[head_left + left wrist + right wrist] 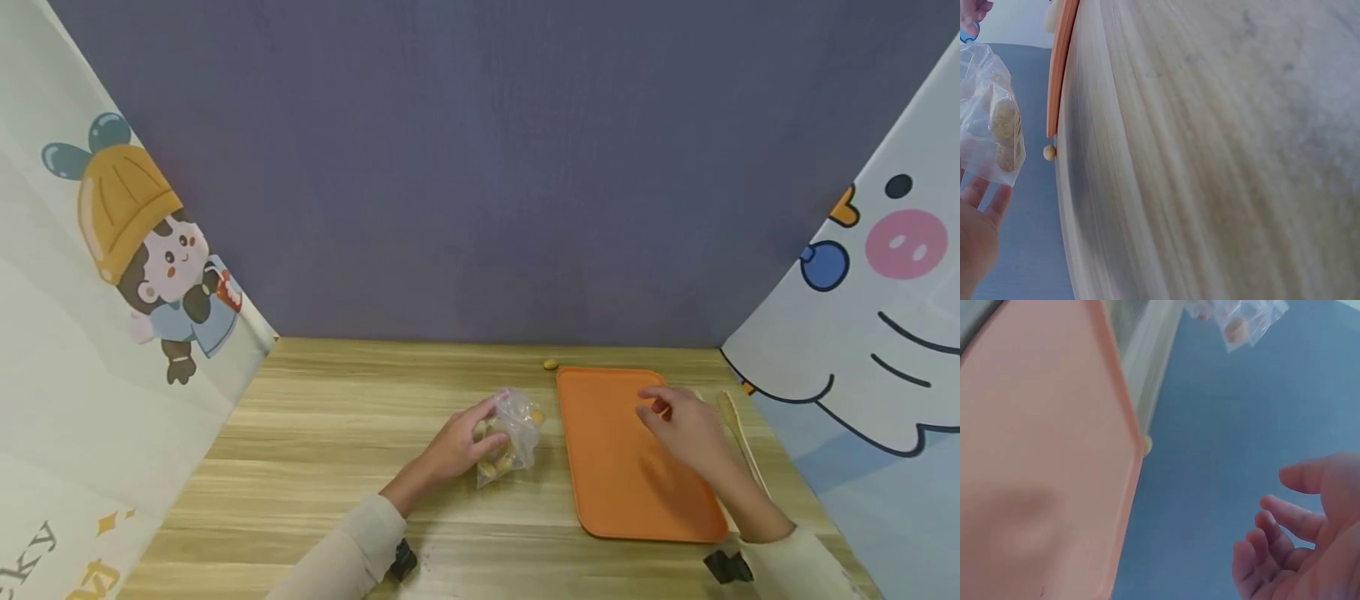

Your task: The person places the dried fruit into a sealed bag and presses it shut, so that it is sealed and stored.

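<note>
My left hand (461,442) holds a clear plastic bag (522,425) above the wooden table, left of the orange tray. Several small, rounded tan pieces (1004,120) that look like nuts lie inside it. In the left wrist view the left hand (977,240) grips the bag from below, fingertips at its lower edge. Over the tray (615,450) hovers my right hand (693,433), its fingers loosely bent and holding nothing. The right wrist view shows a gap between the thumb and fingers of that hand (1310,537).
A single tan piece (551,364) lies on the table by the tray's far left corner. Along the tray's right side is a long, pale wooden utensil (737,429), partly hidden by the right arm. A dark panel (480,183) rises behind the table, with printed panels at both sides.
</note>
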Demonstrator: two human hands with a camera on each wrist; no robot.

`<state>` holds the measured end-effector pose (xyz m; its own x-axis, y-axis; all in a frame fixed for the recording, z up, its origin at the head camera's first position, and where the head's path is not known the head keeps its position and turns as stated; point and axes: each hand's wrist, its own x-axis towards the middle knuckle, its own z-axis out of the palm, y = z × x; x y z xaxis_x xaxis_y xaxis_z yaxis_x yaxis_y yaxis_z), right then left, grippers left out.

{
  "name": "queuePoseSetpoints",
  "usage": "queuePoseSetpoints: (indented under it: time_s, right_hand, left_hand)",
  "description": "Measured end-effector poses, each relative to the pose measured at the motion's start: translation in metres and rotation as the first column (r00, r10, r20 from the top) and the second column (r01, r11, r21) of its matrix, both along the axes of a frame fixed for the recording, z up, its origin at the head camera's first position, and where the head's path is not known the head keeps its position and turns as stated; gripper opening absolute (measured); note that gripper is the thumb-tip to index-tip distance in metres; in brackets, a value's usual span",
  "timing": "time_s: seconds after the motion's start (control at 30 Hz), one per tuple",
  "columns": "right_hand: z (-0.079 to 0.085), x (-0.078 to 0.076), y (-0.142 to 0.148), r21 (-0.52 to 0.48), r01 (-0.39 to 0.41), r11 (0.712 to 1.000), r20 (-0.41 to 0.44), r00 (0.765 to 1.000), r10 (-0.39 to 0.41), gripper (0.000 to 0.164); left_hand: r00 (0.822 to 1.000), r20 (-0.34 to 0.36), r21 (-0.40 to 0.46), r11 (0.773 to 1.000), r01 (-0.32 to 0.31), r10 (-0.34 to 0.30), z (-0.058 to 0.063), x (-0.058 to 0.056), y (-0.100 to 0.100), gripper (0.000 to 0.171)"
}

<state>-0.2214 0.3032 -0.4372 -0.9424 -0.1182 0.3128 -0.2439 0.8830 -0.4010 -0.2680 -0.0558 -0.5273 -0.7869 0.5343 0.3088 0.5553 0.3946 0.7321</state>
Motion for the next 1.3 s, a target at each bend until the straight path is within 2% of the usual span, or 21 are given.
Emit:
queuePoseSetpoints:
  time_s: [0.4,0.63,0.83,1.07,1.3]
  right_hand:
    - [0.009,0.000,-0.041,-0.056,-0.123,0.991,0.002,0.992,0.124,0.023]
    - [0.013,0.003,-0.065,-0.122,-0.174,0.977,0.076,0.980,0.184,0.022]
    - [0.008,0.003,-0.082,-0.156,-0.218,0.963,0.102,0.967,0.236,0.023]
    - [0.001,0.003,-0.102,-0.192,-0.225,0.955,0.138,0.958,0.253,0.021]
    - [-0.010,0.002,-0.115,-0.174,-0.229,0.958,0.076,0.967,0.245,0.016]
  left_hand:
    - [1.000,0.007,-0.024,1.000,0.001,-0.001,0.000,-0.001,0.003,0.067]
    - [1.000,0.013,-0.029,1.000,-0.008,0.008,-0.001,0.000,0.003,0.068]
    - [1.000,-0.005,-0.042,0.999,-0.002,0.002,0.000,0.001,0.004,0.068]
    - [1.000,-0.002,-0.033,0.999,-0.004,0.004,0.000,0.001,0.006,0.067]
    - [1.000,-0.006,-0.041,0.999,-0.019,0.019,0.000,0.001,0.008,0.065]
